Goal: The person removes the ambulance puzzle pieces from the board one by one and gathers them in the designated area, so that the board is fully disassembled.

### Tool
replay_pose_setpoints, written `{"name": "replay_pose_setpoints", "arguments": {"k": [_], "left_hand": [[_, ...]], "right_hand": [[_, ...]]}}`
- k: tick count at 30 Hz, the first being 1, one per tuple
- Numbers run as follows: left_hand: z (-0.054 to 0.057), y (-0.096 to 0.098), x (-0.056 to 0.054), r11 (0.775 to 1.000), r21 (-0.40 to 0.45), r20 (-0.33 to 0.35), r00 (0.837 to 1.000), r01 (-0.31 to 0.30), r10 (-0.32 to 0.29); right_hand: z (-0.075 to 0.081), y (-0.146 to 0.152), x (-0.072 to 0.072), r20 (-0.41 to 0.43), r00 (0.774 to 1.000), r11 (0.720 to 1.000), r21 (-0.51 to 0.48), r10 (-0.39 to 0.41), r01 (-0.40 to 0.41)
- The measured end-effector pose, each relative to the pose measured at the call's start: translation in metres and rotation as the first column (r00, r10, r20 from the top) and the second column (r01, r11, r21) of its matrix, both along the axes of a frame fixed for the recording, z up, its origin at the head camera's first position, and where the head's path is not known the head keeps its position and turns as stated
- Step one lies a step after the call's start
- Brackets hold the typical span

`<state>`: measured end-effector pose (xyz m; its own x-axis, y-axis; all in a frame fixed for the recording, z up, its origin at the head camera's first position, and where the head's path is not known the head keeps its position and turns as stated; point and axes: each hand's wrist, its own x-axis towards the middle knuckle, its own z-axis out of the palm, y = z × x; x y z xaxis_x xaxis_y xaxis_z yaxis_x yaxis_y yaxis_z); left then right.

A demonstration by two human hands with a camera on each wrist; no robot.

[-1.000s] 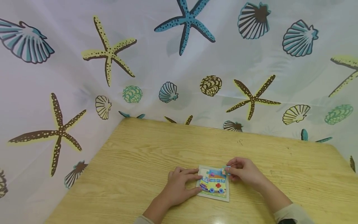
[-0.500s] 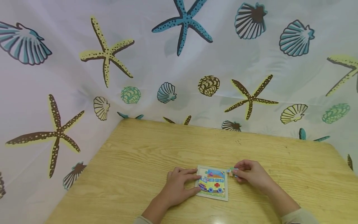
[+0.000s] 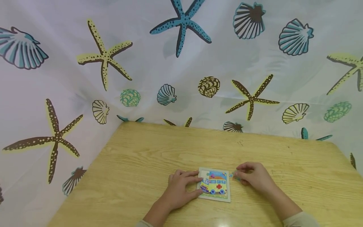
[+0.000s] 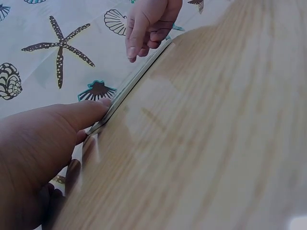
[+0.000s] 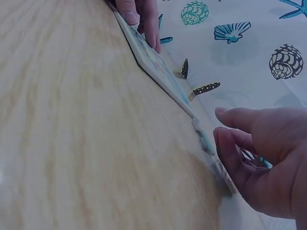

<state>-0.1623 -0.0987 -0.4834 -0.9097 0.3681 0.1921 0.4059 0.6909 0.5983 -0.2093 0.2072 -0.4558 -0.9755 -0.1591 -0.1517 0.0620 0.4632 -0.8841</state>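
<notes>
A small jigsaw puzzle board [image 3: 214, 199] with an ambulance picture lies flat on the wooden table. Its upper left part shows a pale bare patch. My left hand [image 3: 181, 190] rests at the board's left side, thumb and fingertips touching its edge and face. Just off the upper right corner lies a loose puzzle piece [image 5: 204, 139] on the table. My right hand [image 3: 255, 176] is beside that piece. In the right wrist view the thumb and index fingertips stand slightly apart, with nothing seen between them. Fingers partly cover the piece in the head view.
The wooden table [image 3: 158, 145] spreads around the board on all sides. A white curtain [image 3: 136, 69] printed with starfish and shells hangs along the back and left edges. A blurred strip lies beyond the loose piece in the right wrist view.
My right hand has moved right, away from the board's upper right corner, carrying the puzzle piece, and has let it go on the table. The left hand stays on the board.
</notes>
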Motion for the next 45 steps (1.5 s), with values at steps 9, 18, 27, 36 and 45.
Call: {"name": "replay_pose_setpoints", "arguments": {"k": [9, 18, 27, 36, 45], "left_hand": [[-0.002, 0.0, -0.003, 1.0, -0.006, 0.0, 1.0, 0.006, -0.006], [0.003, 0.003, -0.001, 1.0, -0.017, 0.017, 1.0, 0.007, -0.007], [0.003, 0.003, -0.001, 1.0, -0.018, 0.016, 1.0, 0.02, -0.019], [0.001, 0.0, -0.001, 1.0, -0.025, 0.008, 1.0, 0.019, -0.019], [-0.002, -0.003, -0.002, 0.999, -0.023, 0.021, 0.999, 0.028, -0.028]], "right_hand": [[0.015, -0.017, -0.007, 0.045, 0.994, 0.989, -0.116, 0.097, -0.091], [0.014, -0.042, -0.01, 0.041, 0.98, 0.977, -0.096, 0.196, -0.191], [0.006, -0.065, -0.008, 0.066, 0.954, 0.953, -0.102, 0.292, -0.285], [-0.003, -0.072, -0.006, 0.041, 0.949, 0.95, -0.05, 0.311, -0.309], [-0.005, -0.08, -0.001, -0.027, 0.964, 0.964, 0.006, 0.266, -0.266]]}}
